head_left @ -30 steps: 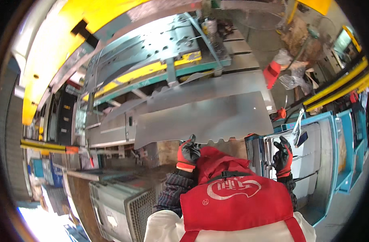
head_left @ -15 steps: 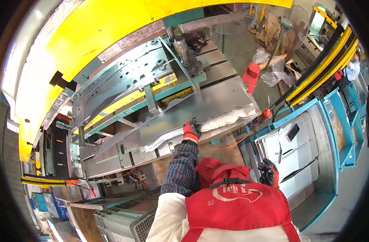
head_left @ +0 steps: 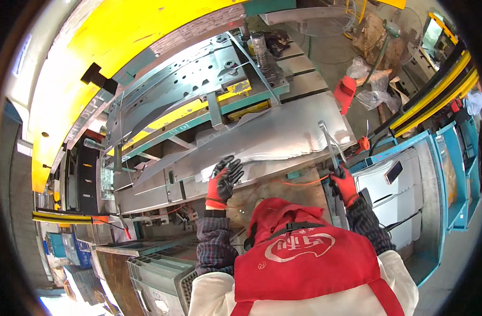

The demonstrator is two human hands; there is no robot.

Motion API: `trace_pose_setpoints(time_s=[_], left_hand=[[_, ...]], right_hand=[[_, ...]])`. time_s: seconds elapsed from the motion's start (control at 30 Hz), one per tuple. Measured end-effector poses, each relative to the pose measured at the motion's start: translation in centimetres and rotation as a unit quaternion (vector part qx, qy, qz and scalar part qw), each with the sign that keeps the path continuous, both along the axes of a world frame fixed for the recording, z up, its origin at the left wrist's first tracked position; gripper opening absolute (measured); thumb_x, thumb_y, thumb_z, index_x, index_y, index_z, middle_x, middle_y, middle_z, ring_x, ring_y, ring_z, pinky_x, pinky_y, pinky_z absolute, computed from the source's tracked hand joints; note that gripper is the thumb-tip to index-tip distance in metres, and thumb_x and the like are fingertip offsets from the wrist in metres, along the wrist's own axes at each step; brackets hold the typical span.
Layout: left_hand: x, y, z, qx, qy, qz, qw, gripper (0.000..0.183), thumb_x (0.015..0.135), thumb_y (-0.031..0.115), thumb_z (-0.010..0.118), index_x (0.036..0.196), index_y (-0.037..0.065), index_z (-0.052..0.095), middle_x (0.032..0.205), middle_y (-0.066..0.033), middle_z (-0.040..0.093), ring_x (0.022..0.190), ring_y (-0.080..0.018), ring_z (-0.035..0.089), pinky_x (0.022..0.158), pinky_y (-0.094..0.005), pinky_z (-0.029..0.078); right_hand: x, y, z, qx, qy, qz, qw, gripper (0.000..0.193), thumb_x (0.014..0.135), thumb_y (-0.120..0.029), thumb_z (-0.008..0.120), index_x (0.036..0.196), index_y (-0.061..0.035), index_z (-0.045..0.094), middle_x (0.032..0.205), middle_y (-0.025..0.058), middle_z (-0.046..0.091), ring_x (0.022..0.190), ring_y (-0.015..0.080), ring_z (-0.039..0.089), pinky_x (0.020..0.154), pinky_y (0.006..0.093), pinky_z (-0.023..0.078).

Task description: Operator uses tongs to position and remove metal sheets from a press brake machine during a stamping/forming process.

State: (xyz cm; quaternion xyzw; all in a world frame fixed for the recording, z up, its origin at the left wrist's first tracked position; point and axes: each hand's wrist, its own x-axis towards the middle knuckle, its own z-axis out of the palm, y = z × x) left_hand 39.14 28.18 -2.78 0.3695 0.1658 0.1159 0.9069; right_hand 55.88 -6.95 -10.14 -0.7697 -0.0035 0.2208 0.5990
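Observation:
My left hand (head_left: 225, 179), in a red and black glove, has its fingers spread and rests against the near edge of a stack of shiny sheet-metal blanks (head_left: 283, 134) lying on the press table. Off to the right, my gloved right hand (head_left: 344, 183) is closed round the lower end of a long thin metal tool (head_left: 329, 143) that reaches up over the right end of the stack. A red apron (head_left: 304, 263) and hood cover my chest at the bottom of the view.
Behind the stack stands a big yellow press (head_left: 114, 37) with a grey and green die (head_left: 199, 79). A blue bin holding white sheets (head_left: 404, 184) is at the right, a yellow rail (head_left: 436, 89) beyond it. A grey crate (head_left: 156, 279) sits lower left.
A second ago a large metal sheet was held up in front of me. It now lies on the stack, my left hand has opened at its edge, and the view has tilted toward the press.

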Motion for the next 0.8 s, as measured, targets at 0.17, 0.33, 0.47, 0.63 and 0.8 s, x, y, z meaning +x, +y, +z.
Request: trace_pose_setpoints(time_s=[0.17, 0.33, 0.47, 0.63, 0.8], left_hand=[[0.0, -0.3, 4.3, -0.035, -0.139, 0.074, 0.987, 0.047, 0.078, 0.017, 0.041, 0.122, 0.006, 0.028, 0.125, -0.0155, 0.03, 0.115, -0.0289, 0.03, 0.096, -0.0444, 0.023], [2.4, 0.6, 7.3, -0.061, -0.273, 0.123, 0.952, 0.048, 0.074, 0.024, 0.046, 0.117, 0.006, 0.038, 0.121, -0.0146, 0.037, 0.114, -0.0295, 0.032, 0.098, -0.044, 0.017], [4.0, 2.1, 10.8, -0.095, -0.34, 0.206, 0.913, 0.033, 0.076, 0.026, 0.049, 0.099, 0.004, 0.053, 0.112, -0.0144, 0.046, 0.108, -0.0307, 0.038, 0.098, -0.0448, 0.019], [-0.1, 3.9, 20.7, 0.124, -0.333, 0.232, 0.906, 0.022, 0.076, 0.022, 0.05, 0.09, 0.006, 0.056, 0.084, -0.0055, 0.058, 0.077, -0.0197, 0.055, 0.084, -0.0429, 0.037], [-10.1, 2.6, 31.6, 0.577, -0.14, 0.361, 0.719, 0.024, 0.074, 0.013, 0.046, 0.094, 0.0, 0.048, 0.087, -0.0127, 0.054, 0.079, -0.0221, 0.054, 0.071, -0.0308, 0.044]], right_hand=[[2.6, 4.3, 1.8, -0.116, -0.03, 0.078, 0.99, 0.038, 0.065, -0.015, 0.06, 0.099, -0.004, 0.047, 0.067, 0.0091, 0.055, 0.052, 0.0149, 0.052, 0.046, 0.0269, 0.043], [2.5, 1.6, -3.6, -0.25, -0.312, 0.039, 0.916, 0.058, 0.064, -0.022, 0.062, 0.113, 0.0001, 0.039, 0.097, 0.0175, 0.053, 0.095, 0.0299, 0.049, 0.081, 0.0323, 0.038], [0.6, -2.0, -4.3, -0.144, -0.23, -0.013, 0.963, 0.055, 0.066, -0.018, 0.061, 0.114, -0.0025, 0.039, 0.101, 0.0156, 0.051, 0.095, 0.0266, 0.048, 0.081, 0.0313, 0.037], [-1.7, -4.5, -3.6, -0.077, -0.044, -0.006, 0.996, 0.05, 0.068, -0.02, 0.061, 0.112, -0.0058, 0.043, 0.097, 0.0133, 0.055, 0.091, 0.0218, 0.052, 0.077, 0.0284, 0.04], [-3.0, -0.7, -1.1, 0.035, -0.079, 0.077, 0.993, 0.042, 0.067, -0.021, 0.062, 0.103, -0.0041, 0.05, 0.09, 0.0118, 0.057, 0.084, 0.0206, 0.055, 0.073, 0.029, 0.042]])
